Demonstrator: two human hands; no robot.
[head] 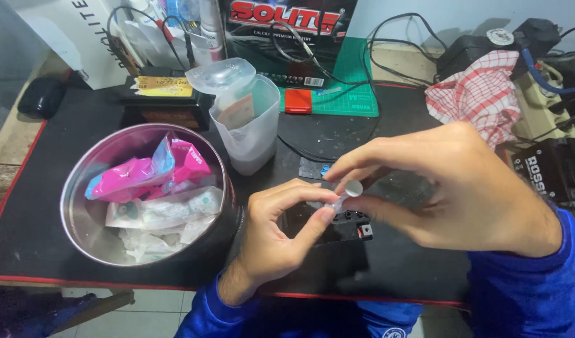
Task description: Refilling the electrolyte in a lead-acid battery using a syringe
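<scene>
My left hand (281,235) and my right hand (453,188) meet over a black mat (62,244) and pinch a small clear plastic piece with a round cap (348,191) between their fingertips. The left thumb and forefinger hold its lower end, while the right fingers close around its round top. Just beneath the hands lies a small black device (350,226) with a red and white mark, partly hidden by my fingers. Both wrists wear blue sleeves.
A round metal tin (81,213) with pink and white packets stands at the left. A clear plastic jug (246,119) with an open lid is behind it. A red checked cloth (478,94), black batteries, cables and a printed box crowd the back and right.
</scene>
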